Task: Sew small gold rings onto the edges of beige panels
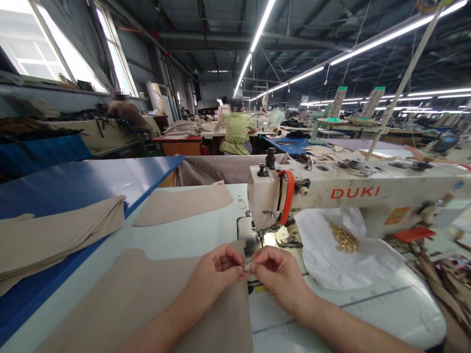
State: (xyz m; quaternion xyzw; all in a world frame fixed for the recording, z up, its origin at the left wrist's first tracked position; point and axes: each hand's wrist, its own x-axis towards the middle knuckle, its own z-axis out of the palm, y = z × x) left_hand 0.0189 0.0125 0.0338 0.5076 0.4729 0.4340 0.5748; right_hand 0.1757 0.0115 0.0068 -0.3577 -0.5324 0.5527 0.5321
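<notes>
Carefully pinching a small piece [248, 264] between left hand [220, 268] and right hand [275, 270], ideally keeping both grips steady on the near side of the sewing machine [265, 192].

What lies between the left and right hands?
Head view: a small thin piece, too tiny to identify, is pinched between the left hand and right hand.

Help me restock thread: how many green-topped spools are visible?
2, side by side beyond the sewing machine: left spool and right spool. Others may be hidden.
</notes>
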